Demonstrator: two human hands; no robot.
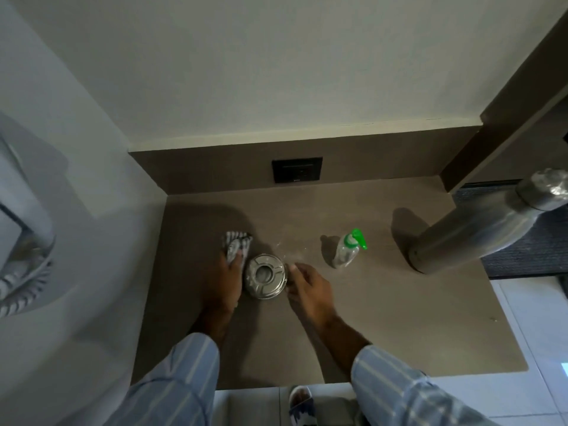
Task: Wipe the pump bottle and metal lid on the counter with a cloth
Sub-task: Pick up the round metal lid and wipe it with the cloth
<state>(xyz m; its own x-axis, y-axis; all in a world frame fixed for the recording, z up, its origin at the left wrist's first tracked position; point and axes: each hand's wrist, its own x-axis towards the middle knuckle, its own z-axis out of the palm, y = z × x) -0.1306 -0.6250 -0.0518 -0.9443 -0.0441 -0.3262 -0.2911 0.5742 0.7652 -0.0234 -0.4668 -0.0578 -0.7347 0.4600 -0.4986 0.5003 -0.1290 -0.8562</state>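
A round metal lid [266,277] lies on the brown counter [384,318], near its middle. My left hand [227,279] rests just left of the lid and grips a striped grey-and-white cloth [236,245], which sticks out beyond my fingers onto the counter. My right hand [309,287] is at the lid's right edge with fingers loosely curled; whether the fingertips touch the rim is unclear. A clear pump bottle [347,250] with a green pump head stands upright to the right of the lid, apart from both hands.
A tall steel flask [479,229] stands at the counter's right side. A black wall socket [297,169] sits on the back panel. A white wall with a wall-mounted device and coiled cord [21,281] borders the left. Tiled floor and a slipper [302,402] lie below the front edge.
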